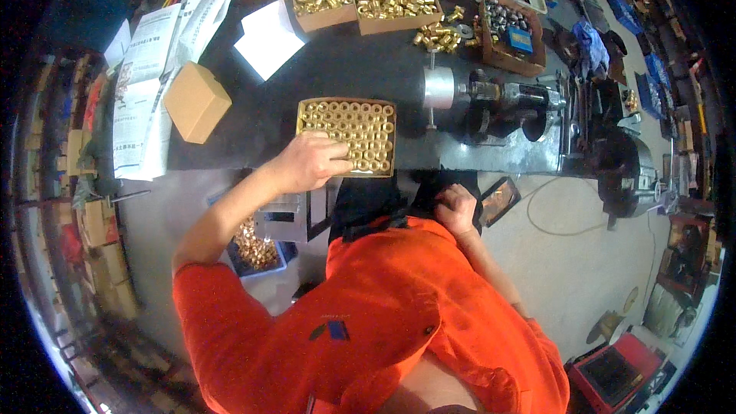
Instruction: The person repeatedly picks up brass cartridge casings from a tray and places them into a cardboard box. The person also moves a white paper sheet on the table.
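- The left hand (314, 161) bent its fingers over the near-left corner of a shallow cardboard box (394, 138); whether they pinched a piece, I cannot tell.
- The right hand (455, 208) lay curled at the lap, apart from the work; its palm was hidden, so I cannot tell if it held anything.
- Under and beyond the left fingers, brass fittings (368, 138) stood in close rows in that box, probably so they packed tightly and counted easily.
- The box sat at the bench edge, likely for short reach.
- Beyond the left hand, two cartons, a left one (328, 21) and a right one (402, 24), held jumbled brass pieces.
- Below the left forearm, a blue tub (282, 265) held copper-coloured bits.
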